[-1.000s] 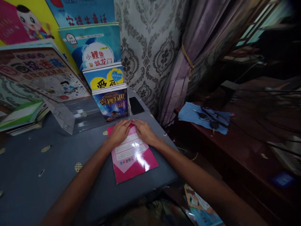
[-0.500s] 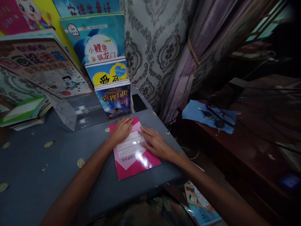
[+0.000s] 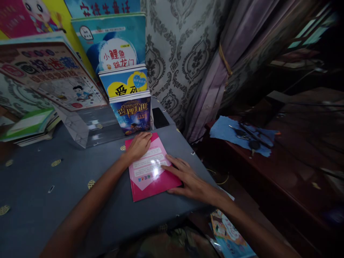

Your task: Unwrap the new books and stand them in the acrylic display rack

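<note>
A pink book [image 3: 150, 186] lies flat near the table's right edge, its printed lines upside down to me. My left hand [image 3: 139, 146] rests on its far left part, fingers stretched out over the cover. At the book's right edge is my right hand [image 3: 186, 177], fingers spread, index finger over the cover and thumb by the near right corner. Whether the thumb reaches under the book I cannot tell. Just beyond my left hand stands a dark blue book [image 3: 133, 114] at the front of a clear stepped stand [image 3: 77, 132].
Behind it, the stand holds a yellow-and-blue book [image 3: 126, 84], a teal book [image 3: 118, 46] and a brown-framed book [image 3: 61, 75]. A black phone [image 3: 160, 117] lies beside the stand. More books [image 3: 34, 125] are stacked at left. A blue cloth [image 3: 225, 130] with tools lies on the red-brown table.
My right hand has slid from the middle of the pink book toward its near right edge. My left hand stays on the far left part. The view has shifted slightly.
</note>
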Demonstrator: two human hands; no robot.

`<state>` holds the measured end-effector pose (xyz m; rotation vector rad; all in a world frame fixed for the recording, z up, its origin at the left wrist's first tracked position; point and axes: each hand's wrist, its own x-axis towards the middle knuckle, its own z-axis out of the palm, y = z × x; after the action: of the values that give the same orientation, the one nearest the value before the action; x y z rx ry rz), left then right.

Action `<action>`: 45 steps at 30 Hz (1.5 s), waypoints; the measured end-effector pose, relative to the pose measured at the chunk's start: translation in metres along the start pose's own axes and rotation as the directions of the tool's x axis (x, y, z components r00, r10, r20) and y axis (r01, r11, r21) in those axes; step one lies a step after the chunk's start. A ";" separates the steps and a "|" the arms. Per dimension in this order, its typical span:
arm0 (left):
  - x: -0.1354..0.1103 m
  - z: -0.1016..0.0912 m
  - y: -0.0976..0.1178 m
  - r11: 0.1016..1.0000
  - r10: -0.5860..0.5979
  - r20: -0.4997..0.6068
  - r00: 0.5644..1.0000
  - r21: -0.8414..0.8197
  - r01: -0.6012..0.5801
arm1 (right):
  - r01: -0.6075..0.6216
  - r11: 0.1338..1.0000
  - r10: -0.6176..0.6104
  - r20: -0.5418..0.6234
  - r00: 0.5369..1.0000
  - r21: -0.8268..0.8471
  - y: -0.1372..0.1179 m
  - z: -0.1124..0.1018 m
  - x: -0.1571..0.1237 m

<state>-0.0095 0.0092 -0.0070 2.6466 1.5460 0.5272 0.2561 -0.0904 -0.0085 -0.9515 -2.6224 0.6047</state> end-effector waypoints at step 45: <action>-0.004 -0.025 0.033 0.988 0.128 0.224 0.966 -0.112 -0.105 | 0.014 0.995 -0.030 -0.169 0.985 -0.094 -0.002 0.011 0.015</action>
<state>0.0088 -0.0141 0.0224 2.6239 1.2729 0.2786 0.2402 -0.0849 -0.0154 -0.9547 -2.5231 0.3806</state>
